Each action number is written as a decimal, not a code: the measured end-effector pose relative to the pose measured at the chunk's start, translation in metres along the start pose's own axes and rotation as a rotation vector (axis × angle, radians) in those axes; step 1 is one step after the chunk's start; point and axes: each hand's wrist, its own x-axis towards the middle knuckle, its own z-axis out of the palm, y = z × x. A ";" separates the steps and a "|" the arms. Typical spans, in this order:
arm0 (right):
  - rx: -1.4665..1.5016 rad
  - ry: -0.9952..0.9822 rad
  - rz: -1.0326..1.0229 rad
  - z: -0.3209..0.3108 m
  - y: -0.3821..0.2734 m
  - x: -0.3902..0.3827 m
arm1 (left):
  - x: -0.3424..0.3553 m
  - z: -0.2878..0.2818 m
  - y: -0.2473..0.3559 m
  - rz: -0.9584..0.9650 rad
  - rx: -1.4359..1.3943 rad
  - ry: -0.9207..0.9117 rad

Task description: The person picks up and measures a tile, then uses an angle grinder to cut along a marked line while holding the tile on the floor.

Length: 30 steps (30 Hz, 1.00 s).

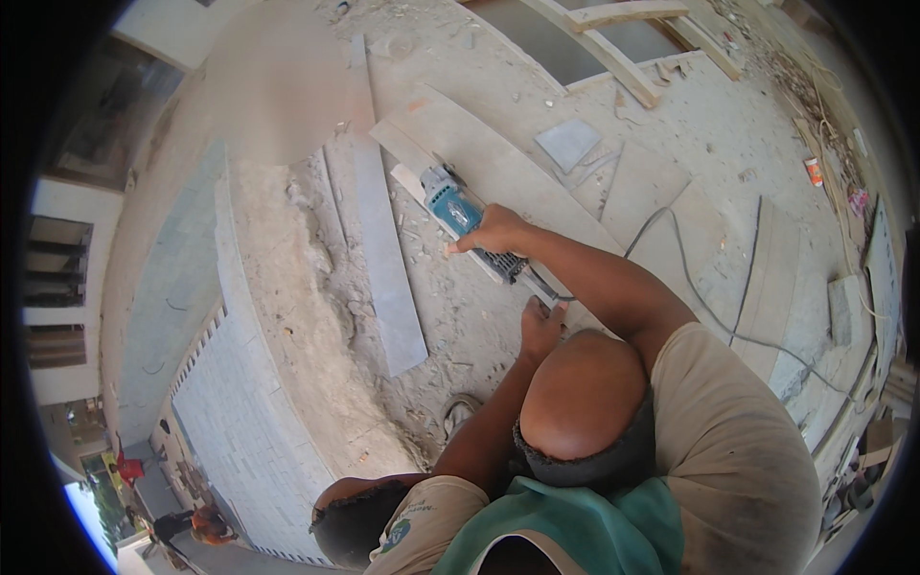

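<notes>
A teal and black angle grinder (458, 213) lies slantwise over a narrow pale strip of tile (410, 180), its head pointing away to the left. My right hand (494, 230) is wrapped round the middle of its body. Closer to my knee, my left hand (543, 326) is closed at the grinder's rear end, by the cord and the near end of the strip. What those fingers pinch is hidden. Beyond the grinder's head rests a large beige tile (479, 144). To the left lies a long grey tile strip (388, 259).
A grey power cord (682, 259) winds to the right across loose tiles. Broken tile pieces (567, 144) lie beyond. Wooden beams (613, 57) frame an opening at the far right. On the left, a rough concrete edge (316, 287) borders light tiling (244, 422). Other people (206, 525) are at lower left.
</notes>
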 end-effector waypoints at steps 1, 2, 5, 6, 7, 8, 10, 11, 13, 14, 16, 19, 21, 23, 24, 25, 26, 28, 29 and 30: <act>-0.006 -0.006 0.002 0.000 0.001 -0.001 | 0.000 0.000 -0.001 0.013 -0.015 0.000; -0.011 -0.011 0.005 0.000 0.003 -0.002 | 0.000 0.000 -0.002 0.006 -0.015 -0.002; -0.012 -0.032 0.006 -0.001 0.006 -0.005 | 0.000 0.000 -0.001 -0.013 -0.021 -0.006; -0.010 -0.040 0.005 -0.002 0.006 -0.006 | 0.000 0.000 -0.001 -0.018 -0.027 -0.007; -0.003 -0.040 0.006 -0.001 0.008 -0.005 | -0.001 0.000 -0.001 -0.023 -0.033 -0.007; 0.003 -0.038 0.008 -0.001 0.008 -0.005 | 0.000 0.000 -0.001 -0.022 -0.024 -0.009; 0.011 -0.037 0.010 -0.001 0.010 -0.004 | 0.000 0.001 -0.001 -0.022 -0.006 -0.011; 0.011 -0.038 0.010 -0.001 0.009 -0.004 | 0.000 0.000 -0.001 -0.021 0.000 -0.009; 0.007 -0.039 0.014 -0.001 0.008 -0.004 | 0.000 0.000 -0.001 -0.019 0.013 -0.004; 0.002 -0.038 0.020 -0.001 0.008 -0.004 | 0.000 0.000 0.000 -0.021 -0.002 -0.007; 0.001 -0.037 0.025 -0.001 0.009 -0.003 | -0.001 0.002 0.002 -0.026 -0.032 -0.014; 0.008 -0.046 0.022 0.000 0.008 -0.003 | 0.002 0.000 -0.003 -0.044 -0.027 -0.001; 0.011 -0.054 0.025 0.000 0.008 -0.002 | 0.002 0.000 -0.003 -0.038 -0.023 -0.002; 0.015 -0.058 0.035 -0.001 0.009 0.000 | 0.001 0.001 -0.002 -0.038 -0.020 -0.003; 0.016 -0.059 0.040 -0.001 0.010 0.001 | 0.000 0.002 0.000 -0.042 -0.017 -0.004; 0.020 -0.055 0.040 -0.001 0.013 0.002 | -0.001 0.003 0.002 -0.046 -0.015 -0.006; 0.022 -0.053 0.034 0.000 0.012 0.003 | 0.000 0.001 -0.002 -0.043 -0.018 -0.009; 0.028 -0.052 0.023 0.002 0.012 0.004 | 0.000 -0.001 -0.011 -0.038 -0.023 -0.016; 0.032 -0.053 0.024 0.002 0.012 0.003 | -0.005 0.003 -0.011 -0.062 -0.072 -0.040; 0.036 -0.054 0.025 0.001 0.013 0.002 | -0.009 0.008 -0.011 -0.087 -0.120 -0.065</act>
